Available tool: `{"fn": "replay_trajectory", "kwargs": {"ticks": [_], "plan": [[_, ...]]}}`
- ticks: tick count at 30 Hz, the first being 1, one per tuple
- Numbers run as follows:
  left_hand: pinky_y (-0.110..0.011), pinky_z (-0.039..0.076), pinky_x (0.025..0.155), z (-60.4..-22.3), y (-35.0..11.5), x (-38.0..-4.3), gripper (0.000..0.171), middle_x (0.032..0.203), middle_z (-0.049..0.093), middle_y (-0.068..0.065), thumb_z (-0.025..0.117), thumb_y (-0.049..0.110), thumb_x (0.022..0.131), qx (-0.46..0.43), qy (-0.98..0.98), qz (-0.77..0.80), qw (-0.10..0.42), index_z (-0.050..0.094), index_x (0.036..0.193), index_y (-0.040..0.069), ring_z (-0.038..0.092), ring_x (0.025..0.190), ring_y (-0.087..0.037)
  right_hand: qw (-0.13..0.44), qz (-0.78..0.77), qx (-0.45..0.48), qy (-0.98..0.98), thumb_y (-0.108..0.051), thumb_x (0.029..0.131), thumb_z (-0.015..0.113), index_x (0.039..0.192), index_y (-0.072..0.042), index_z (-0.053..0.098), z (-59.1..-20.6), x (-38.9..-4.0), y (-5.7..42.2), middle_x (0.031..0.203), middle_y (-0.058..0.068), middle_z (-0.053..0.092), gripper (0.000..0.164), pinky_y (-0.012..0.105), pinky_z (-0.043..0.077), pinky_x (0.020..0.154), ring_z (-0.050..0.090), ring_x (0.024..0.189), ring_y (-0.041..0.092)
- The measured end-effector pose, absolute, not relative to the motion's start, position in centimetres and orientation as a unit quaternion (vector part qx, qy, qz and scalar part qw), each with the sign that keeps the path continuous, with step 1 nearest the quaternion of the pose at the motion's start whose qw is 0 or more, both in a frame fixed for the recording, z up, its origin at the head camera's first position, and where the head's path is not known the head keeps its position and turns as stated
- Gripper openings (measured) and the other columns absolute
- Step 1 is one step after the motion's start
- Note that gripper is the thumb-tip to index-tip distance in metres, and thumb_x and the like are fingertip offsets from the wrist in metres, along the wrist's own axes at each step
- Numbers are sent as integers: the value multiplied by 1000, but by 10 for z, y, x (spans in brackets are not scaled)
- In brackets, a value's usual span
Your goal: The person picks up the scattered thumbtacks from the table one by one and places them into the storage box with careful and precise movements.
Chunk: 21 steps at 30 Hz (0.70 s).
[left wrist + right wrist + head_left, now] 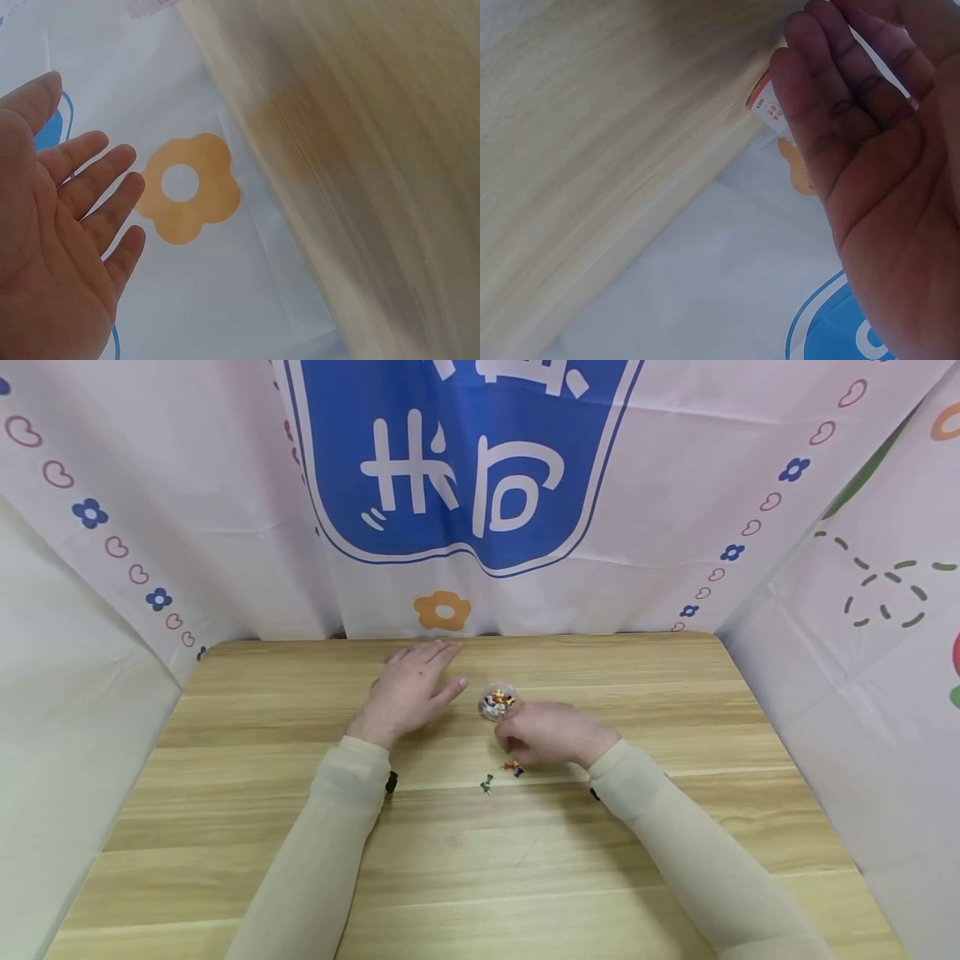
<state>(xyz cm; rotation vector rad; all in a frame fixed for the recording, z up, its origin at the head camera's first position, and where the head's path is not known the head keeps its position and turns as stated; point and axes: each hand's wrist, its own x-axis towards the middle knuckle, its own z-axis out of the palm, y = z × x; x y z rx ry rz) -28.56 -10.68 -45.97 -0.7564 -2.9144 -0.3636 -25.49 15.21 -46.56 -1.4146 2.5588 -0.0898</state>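
Observation:
A small round clear tub (491,713) holds several push pins (498,698) of mixed colours. My right hand (551,732) is at its near right side, fingers bent and tips pointing down; whether they pinch a pin is hidden. Just below those fingertips lie a few push pins (513,767) in red, yellow and dark blue. Green push pins (487,784) lie slightly nearer to me. My left hand (412,689) is left of the tub over the table, fingers spread and holding nothing. The left wrist view shows its bare palm (52,247).
The wooden table (420,877) ends at a white printed curtain (375,602) at the back. Similar white cloth (847,710) hangs at the right side. In the right wrist view, a rounded thing with a white label (768,105) shows partly behind the fingers.

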Motion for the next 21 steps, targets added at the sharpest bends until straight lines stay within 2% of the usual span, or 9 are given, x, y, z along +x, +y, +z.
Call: {"fn": "replay_trajectory", "kwargs": {"ticks": [7,12,21], "plan": [[-55,24,124,-459,-107,-285,69,163,40,-10,46,55,106,-248,-961,-117,43,39,161,14,35,150,-32,132,-33,-460,877,-13,86,76,86,-20,71,-465,-253,155,82,-7,65,9,22,51,65,57,75,6],[-53,24,124,-459,-107,-284,68,163,41,-10,45,55,106,-244,-962,-113,41,40,161,15,34,150,-30,142,-35,-455,878,-9,89,74,87,-19,71,-464,-253,157,84,-7,63,10,24,50,67,56,77,8],[-52,22,125,-457,-106,-283,70,164,39,-9,44,58,106,-241,-964,-111,30,38,162,17,33,151,-29,151,-53,-430,889,-2,85,73,91,-19,73,-452,-254,167,87,-6,67,17,26,53,68,58,77,10]]}}
